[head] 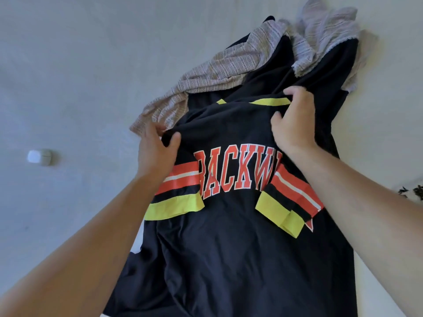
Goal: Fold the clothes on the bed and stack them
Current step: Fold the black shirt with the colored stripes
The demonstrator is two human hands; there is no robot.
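Observation:
A black T-shirt [231,243] with orange lettering and orange and yellow sleeve stripes lies spread over the bed, hem toward me. My left hand [155,149] grips its left shoulder, thumb on top of the cloth. At the right shoulder, near the yellow collar band, my right hand [295,120] grips the fabric with curled fingers. Both sleeves are folded inward over the chest. Beyond the shirt lies a crumpled pale knitted garment [219,67] with a lace edge, partly over more black cloth.
The pale bed sheet [80,65] stretches to the left and far side. A small white case [40,156] sits on it at the left. A dark patterned item [412,191] shows at the right edge.

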